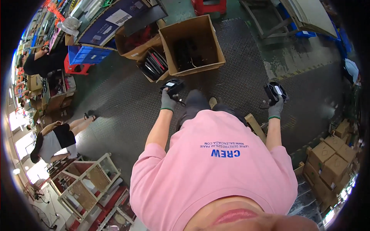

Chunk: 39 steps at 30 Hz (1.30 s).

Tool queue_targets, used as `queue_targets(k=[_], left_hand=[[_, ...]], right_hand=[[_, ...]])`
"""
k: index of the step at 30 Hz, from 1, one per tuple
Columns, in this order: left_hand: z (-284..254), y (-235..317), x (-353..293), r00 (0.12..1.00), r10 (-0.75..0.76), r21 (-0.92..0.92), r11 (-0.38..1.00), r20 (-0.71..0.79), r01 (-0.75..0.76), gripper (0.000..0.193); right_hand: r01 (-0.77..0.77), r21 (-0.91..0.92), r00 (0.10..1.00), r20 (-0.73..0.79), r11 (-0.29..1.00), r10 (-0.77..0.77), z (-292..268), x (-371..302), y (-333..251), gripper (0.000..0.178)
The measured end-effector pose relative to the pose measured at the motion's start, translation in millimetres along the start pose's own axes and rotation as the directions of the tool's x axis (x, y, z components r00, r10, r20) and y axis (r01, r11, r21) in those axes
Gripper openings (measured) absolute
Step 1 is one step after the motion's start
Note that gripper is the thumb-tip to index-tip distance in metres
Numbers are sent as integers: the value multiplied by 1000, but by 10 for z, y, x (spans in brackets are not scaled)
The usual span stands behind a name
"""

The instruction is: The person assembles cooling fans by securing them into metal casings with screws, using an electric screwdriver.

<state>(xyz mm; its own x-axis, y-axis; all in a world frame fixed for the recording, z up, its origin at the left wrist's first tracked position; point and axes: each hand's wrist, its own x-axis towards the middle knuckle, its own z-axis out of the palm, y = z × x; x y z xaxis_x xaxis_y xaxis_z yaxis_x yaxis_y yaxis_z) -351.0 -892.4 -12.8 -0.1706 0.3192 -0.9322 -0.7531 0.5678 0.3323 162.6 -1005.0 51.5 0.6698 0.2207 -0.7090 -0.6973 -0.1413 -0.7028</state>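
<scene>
In my gloved left hand [168, 101] is a black cooling fan [175, 85] with a white label and a short cable dangling beside my fingers. My fingers are closed on its near edge, close to the cardboard boxes. Far out to the right, my gloved right hand [276, 109] grips a second black cooling fan [283, 92], round in a square frame, with a white label at its middle. A bit of cable hangs at its left side. Both hands wear grey gloves with green cuffs. Ahead of my left hand stands a large open cardboard box [219, 50] with dark contents low inside.
A smaller box holds black flat pieces [155, 63], left of the large one. Blue crates [83, 55] and red stools [210, 7] stand beyond. One person [58, 140] sits at left, another [38, 63] farther off. Stacked cartons [327, 161] are at right. The floor [127, 104] is textured metal.
</scene>
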Motion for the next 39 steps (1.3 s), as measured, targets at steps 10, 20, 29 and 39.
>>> queue_targets(k=[10, 20, 29, 39], left_hand=[[1268, -165, 750, 993, 82, 17, 997, -80, -81, 22], [2513, -675, 795, 990, 122, -207, 969, -74, -135, 30], [3442, -1710, 144, 973, 18, -589, 794, -228, -153, 26], [3845, -2289, -100, 952, 40, -711, 655, -302, -253, 25]], right_hand=[[31, -255, 996, 87, 966, -9, 1621, 521, -657, 30], [395, -632, 679, 690, 667, 252, 3674, 1452, -1286, 42], [537, -768, 324, 569, 348, 756, 5592, 1829, -1223, 52], [869, -494, 264, 410, -31, 873, 6068, 1536, 296, 52]])
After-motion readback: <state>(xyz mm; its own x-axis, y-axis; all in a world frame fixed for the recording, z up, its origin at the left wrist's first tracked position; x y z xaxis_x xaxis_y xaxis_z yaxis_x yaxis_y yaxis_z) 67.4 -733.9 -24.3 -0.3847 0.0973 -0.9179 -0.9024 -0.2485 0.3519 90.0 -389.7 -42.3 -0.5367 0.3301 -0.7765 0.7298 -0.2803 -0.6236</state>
